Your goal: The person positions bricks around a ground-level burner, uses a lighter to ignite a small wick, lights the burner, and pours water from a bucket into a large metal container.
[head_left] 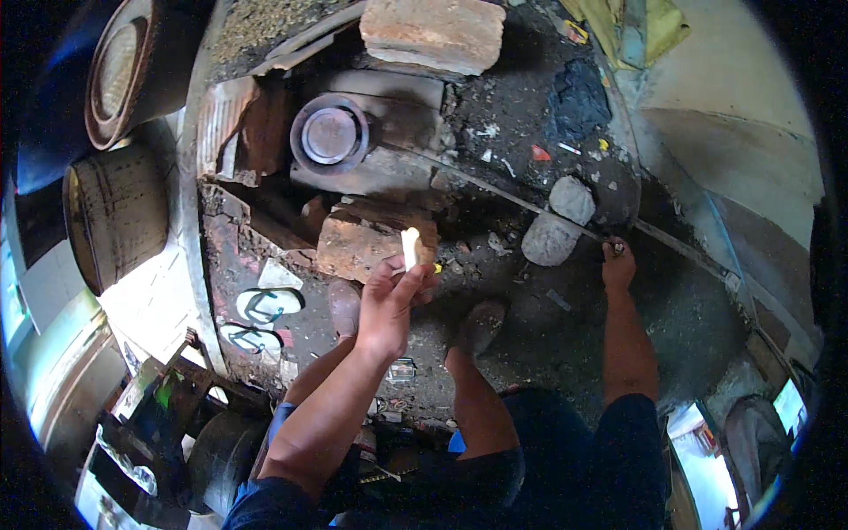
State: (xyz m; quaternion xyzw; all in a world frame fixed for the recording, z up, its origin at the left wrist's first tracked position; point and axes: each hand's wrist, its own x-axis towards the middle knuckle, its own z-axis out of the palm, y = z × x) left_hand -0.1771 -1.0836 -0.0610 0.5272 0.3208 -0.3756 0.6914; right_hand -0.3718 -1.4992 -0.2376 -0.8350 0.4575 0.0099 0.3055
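Note:
My left hand (397,287) is raised in front of me, its fingers pinching a short pale stick (410,250) upright. The stick looks very bright, and I cannot tell what it is. Low to the right, my right hand (618,252) is closed round the end of a long thin rod (503,191). Leftward, the rod runs over two grey stones (558,223) to a round, shallow metal pan (329,137), apparently its handle. That pan rests on flat slabs between bricks. Below the pale stick lies a rough orange-brown brick (349,246), partly hidden by my hand.
A large pale brick (433,34) lies at the far side. Sandals (268,305) rest on the ground left of my feet. Round containers (119,208) stand at the left, with a black plastic bag (579,102) and litter at the far right. A wall edge (698,256) runs along the right.

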